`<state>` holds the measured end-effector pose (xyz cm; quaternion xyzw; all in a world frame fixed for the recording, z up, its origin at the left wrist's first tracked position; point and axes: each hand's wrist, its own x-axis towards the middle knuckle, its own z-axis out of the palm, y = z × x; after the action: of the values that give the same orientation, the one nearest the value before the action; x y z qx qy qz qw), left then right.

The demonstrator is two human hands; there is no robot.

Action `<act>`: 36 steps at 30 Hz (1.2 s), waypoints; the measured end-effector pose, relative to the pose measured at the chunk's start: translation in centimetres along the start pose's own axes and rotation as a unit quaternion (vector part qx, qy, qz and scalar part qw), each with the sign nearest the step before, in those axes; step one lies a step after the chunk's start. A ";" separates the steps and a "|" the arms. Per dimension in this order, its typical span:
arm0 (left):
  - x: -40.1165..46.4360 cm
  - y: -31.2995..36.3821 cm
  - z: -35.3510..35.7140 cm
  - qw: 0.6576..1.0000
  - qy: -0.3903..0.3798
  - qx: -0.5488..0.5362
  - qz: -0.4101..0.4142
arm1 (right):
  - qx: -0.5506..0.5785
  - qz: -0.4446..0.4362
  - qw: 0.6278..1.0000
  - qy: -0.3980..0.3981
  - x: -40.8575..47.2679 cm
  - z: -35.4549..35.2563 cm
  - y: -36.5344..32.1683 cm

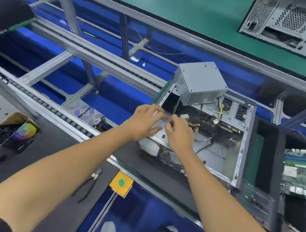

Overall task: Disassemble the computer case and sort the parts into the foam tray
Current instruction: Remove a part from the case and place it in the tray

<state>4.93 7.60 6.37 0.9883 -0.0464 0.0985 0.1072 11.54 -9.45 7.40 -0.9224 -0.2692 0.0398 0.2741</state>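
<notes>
Inside the open computer case (242,148), you're pinching something small with right hand (179,136) fingers, left hand (145,123) fingers curled alongside—keep cable connector (183,116) straight, avoid yanking.

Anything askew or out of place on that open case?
Yes: the power supply sits tilted on the far corner of the open case, not seated, and loose cables sprawl inside. Expected mid-disassembly.

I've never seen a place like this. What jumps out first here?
Two bare hands, left hand and right hand, meet over an opened computer case at centre. A grey power supply sits tilted on its far edge. A green motherboard lies to the right.
</notes>
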 end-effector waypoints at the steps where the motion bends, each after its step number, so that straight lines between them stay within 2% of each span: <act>1: -1.4 -1.1 -0.1 0.999 0.025 0.008 -0.028 | 0.003 0.019 1.000 -0.003 0.0 0.6 -0.6; 4: -5.6 -3.8 -0.3 0.990 0.079 -0.035 -0.113 | -0.006 0.051 0.998 -0.025 -0.1 1.9 -1.3; 6: -8.4 -5.3 0.0 0.976 0.061 -0.102 -0.182 | -0.024 0.058 0.998 -0.025 -0.3 2.1 -1.0; 8: -11.8 -6.5 1.1 0.961 0.009 -0.153 -0.231 | -0.045 0.063 0.997 -0.013 -0.3 2.2 -1.0; 9: -13.7 -6.9 2.0 0.953 -0.034 -0.165 -0.252 | -0.056 0.062 0.996 -0.012 -0.3 2.2 -1.1; 11: -17.4 -7.7 4.0 0.935 -0.167 -0.122 -0.287 | -0.073 0.057 0.996 -0.019 -0.2 2.5 -1.3; 14: -21.4 -7.8 6.7 0.851 -0.389 -0.083 -0.343 | -0.068 0.064 0.995 -0.031 -0.3 2.5 -1.4; 15: -22.3 -7.5 7.4 0.833 -0.424 -0.081 -0.346 | -0.067 0.066 0.995 -0.031 -0.3 2.4 -1.4; 16: -22.9 -7.1 8.1 0.831 -0.434 -0.073 -0.340 | -0.068 0.067 0.995 -0.031 -0.4 2.4 -1.4; 20: -24.2 -6.1 9.5 0.872 -0.379 0.014 -0.310 | -0.072 0.067 0.994 -0.038 -0.5 2.2 -1.7; 22: -23.9 -6.2 9.5 0.867 -0.388 0.022 -0.313 | -0.066 0.071 0.995 -0.038 -0.6 2.1 -1.6; 25: -22.9 -6.9 8.9 0.849 -0.447 0.001 -0.283 | -0.050 0.076 0.995 -0.035 -0.6 2.1 -1.5; 27: -21.3 -7.6 7.5 0.845 -0.467 -0.075 -0.251 | -0.035 0.083 0.995 -0.036 -0.5 2.1 -1.4; 30: -17.4 -8.4 3.2 0.836 -0.449 -0.219 -0.228 | -0.002 0.095 0.995 -0.036 -0.5 2.0 -1.2; 33: -11.9 -8.2 -2.6 0.822 -0.365 -0.352 -0.258 | 0.039 0.093 0.994 -0.039 -0.5 1.8 -1.2; 36: -6.0 -7.2 -7.0 0.825 -0.288 -0.422 -0.242 | 0.116 0.084 0.989 -0.048 -0.4 1.5 -0.8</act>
<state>-1.42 16.62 10.41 0.8092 0.1284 -0.2492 0.5163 10.49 -8.34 6.51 -0.9009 -0.1972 0.1374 0.3614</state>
